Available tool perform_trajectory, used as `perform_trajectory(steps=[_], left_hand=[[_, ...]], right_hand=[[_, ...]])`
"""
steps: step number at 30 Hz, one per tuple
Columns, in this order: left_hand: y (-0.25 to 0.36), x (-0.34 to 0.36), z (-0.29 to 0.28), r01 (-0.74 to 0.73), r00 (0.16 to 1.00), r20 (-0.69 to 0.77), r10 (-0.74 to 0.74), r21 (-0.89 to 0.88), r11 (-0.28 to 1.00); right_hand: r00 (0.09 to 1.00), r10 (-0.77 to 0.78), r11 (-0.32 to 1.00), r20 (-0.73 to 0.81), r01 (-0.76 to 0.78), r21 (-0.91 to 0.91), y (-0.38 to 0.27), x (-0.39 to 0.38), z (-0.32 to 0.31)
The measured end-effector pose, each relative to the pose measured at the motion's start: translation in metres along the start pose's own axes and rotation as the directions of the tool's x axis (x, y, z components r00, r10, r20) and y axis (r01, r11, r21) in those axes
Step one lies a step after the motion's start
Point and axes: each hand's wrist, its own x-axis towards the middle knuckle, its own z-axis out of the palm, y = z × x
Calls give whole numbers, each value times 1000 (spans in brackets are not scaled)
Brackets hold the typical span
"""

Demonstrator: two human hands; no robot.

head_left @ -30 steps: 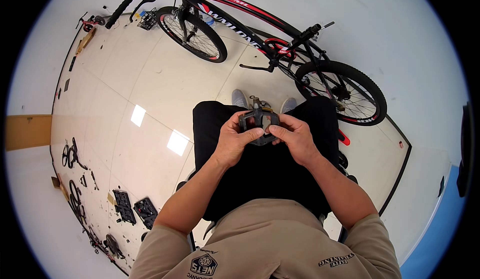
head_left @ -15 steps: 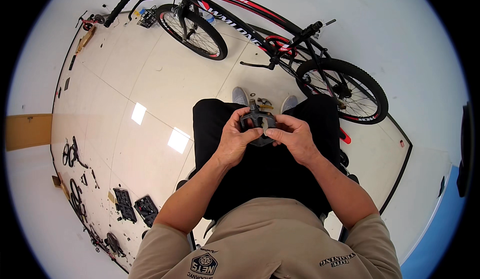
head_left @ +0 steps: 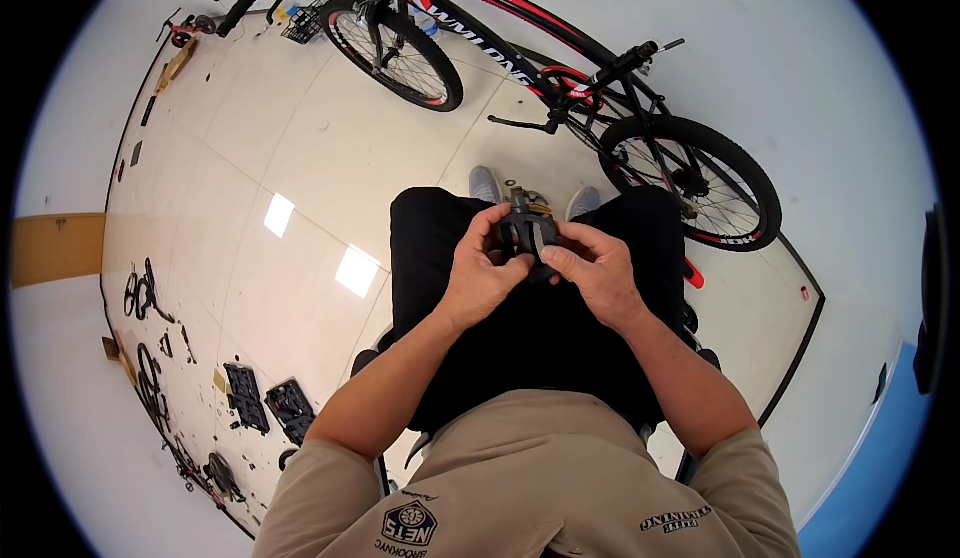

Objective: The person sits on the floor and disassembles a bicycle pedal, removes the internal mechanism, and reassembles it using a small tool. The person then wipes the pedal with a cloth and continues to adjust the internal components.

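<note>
A black bicycle pedal (head_left: 527, 228) is held between both hands above my lap, its threaded axle end pointing away from me. My left hand (head_left: 480, 273) grips its left side, with the thumb on the near part of the body. On the other side, my right hand (head_left: 597, 268) closes round the pedal, thumb pressed on its top face. The fingers underneath are partly hidden. Just past the pedal, small brassy metal parts (head_left: 540, 205) lie on the floor between my shoes, along with a small ring (head_left: 511, 183).
A black and red bicycle (head_left: 520, 68) leans at the wall ahead. A crank arm (head_left: 520, 123) juts toward me. Open tool cases (head_left: 290, 408) and scattered bicycle parts (head_left: 150, 293) lie on the floor at left. A red piece (head_left: 693, 274) shows beside my right leg.
The pedal has been turned in my hands, showing a narrower face. Both hands stay closed on it, and my view has shifted slightly.
</note>
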Motion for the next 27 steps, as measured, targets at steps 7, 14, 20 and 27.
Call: perform_trajectory(steps=[7,14,20,27], left_hand=[[-4,-5,2,-140,983,-60,176,384,913],[3,-8,3,-121,959,-172,225,468,875],[-7,-5,-1,-129,945,-201,256,492,861],[-5,-7,9,-156,968,-111,227,443,883]], right_hand=[[998,-50,996,39,53,-74,3,-6,6],[997,-26,997,75,31,-69,2,-10,13],[997,-23,998,76,27,-58,1,-11,14],[994,-88,991,59,93,-92,10,-9,7]])
